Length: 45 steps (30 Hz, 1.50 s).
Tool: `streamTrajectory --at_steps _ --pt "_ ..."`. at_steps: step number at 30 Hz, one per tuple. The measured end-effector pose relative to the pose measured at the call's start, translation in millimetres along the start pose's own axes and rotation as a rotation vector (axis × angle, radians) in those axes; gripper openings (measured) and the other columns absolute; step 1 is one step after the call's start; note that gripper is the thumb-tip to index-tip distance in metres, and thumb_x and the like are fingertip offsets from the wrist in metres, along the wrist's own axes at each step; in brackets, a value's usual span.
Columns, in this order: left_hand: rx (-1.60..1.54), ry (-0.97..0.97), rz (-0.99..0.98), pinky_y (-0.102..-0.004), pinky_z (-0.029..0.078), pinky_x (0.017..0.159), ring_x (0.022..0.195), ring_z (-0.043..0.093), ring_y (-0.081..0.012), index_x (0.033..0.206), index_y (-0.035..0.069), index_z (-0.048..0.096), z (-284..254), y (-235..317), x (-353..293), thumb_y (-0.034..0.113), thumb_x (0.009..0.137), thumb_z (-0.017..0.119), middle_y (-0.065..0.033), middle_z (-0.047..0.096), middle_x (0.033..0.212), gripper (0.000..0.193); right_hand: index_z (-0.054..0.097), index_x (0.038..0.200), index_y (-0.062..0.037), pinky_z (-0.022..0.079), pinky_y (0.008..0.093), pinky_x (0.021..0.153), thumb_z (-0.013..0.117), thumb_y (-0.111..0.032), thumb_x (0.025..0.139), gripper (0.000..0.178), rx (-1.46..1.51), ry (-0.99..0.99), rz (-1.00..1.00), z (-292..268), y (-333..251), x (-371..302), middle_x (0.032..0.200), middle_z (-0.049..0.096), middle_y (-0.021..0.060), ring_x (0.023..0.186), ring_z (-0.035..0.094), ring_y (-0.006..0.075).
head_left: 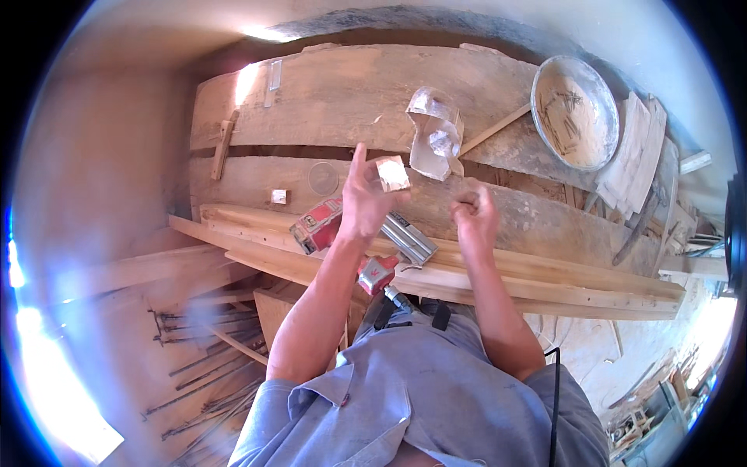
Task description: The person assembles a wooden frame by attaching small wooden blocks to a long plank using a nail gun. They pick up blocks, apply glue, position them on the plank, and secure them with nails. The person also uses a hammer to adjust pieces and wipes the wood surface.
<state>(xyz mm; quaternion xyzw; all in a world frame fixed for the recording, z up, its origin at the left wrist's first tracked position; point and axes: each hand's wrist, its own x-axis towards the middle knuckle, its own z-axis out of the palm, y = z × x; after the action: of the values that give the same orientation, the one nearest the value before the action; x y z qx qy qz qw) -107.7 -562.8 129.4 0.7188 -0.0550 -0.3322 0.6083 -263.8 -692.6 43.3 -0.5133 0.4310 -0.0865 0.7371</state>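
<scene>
L hand is part-open, one finger sticking up straight, w/ a shiny coppery block held at its R side above the bench; exact grip is partly hidden. R hand is well apart to the R, fingers loosely curled; can't tell if anything's in it. Red-and-grey air tool lies on the near side, below and between the hands, partly behind the L forearm. Main risk, prob.: block slips b/c the hold looks light, then breaks up or drops thru the dark gap btwn planks. Tool could also slide off the near edge if an elbow knocks it, esp. w/ its fitting pointing at the person's body. Materials: bench planks are rough, dusty, worn; long boards along the near edge look paler and smoother. Tool's mid part is ribbed, metallic, straight-edged. Far side: white cut-open container, jagged rim, crumpled shiny bit inside; R of it, round dusty bowl w/ thin nail-like pcs. Smaller shiny block sits L, near a clear round disc.
</scene>
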Motion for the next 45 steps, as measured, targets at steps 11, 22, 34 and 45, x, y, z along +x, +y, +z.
streamTrajectory --at_steps 11,22,34,45 --pt "-0.713 -0.254 0.029 -0.0402 0.042 0.112 0.135 0.051 -0.0297 0.158 -0.004 -0.011 -67.9 -10.2 -87.8 0.012 0.073 0.091 -0.0220 0.038 0.159 0.134 0.030 0.157 -0.0048 0.047 0.0407 0.107 0.075 -0.001 0.086 0.084 0.767 -0.613 0.002 109.5 -32.8 -98.0 0.145 0.050 0.0208 0.130 0.054 0.0294" --pt "0.150 0.107 0.273 -0.0461 0.033 0.118 0.140 0.041 -0.0371 0.143 0.002 0.050 -299.8 -112.2 -146.7 0.017 0.080 0.083 -0.0207 0.046 0.148 0.072 0.041 0.150 -0.0056 0.049 0.0342 0.088 0.071 0.004 0.080 0.077 0.486 -0.379 -0.156 264.4 37.1 -184.4 0.139 0.055 0.0110 0.119 0.057 0.0237" --pt "1.003 -0.058 0.487 -0.0449 0.024 0.123 0.147 0.032 -0.0323 0.143 0.004 0.051 -479.7 -174.8 -144.9 0.045 0.088 0.070 -0.0133 0.041 0.156 0.071 0.039 0.151 -0.0135 0.049 0.0360 0.089 0.073 0.002 0.080 0.080 0.463 -0.388 0.114 348.0 88.8 -211.2 0.134 0.054 0.0082 0.114 0.057 0.0246" --pt "1.310 -0.073 0.665 -0.0457 0.022 0.124 0.144 0.037 -0.0351 0.134 0.015 0.060 -517.1 -163.3 -106.8 0.035 0.063 0.085 -0.0202 0.045 0.151 0.078 0.039 0.153 -0.0138 0.051 0.0336 0.088 0.067 0.007 0.079 0.082 0.130 -0.219 0.048 309.1 91.6 -201.6 0.139 0.054 0.0070 0.116 0.058 0.0236"
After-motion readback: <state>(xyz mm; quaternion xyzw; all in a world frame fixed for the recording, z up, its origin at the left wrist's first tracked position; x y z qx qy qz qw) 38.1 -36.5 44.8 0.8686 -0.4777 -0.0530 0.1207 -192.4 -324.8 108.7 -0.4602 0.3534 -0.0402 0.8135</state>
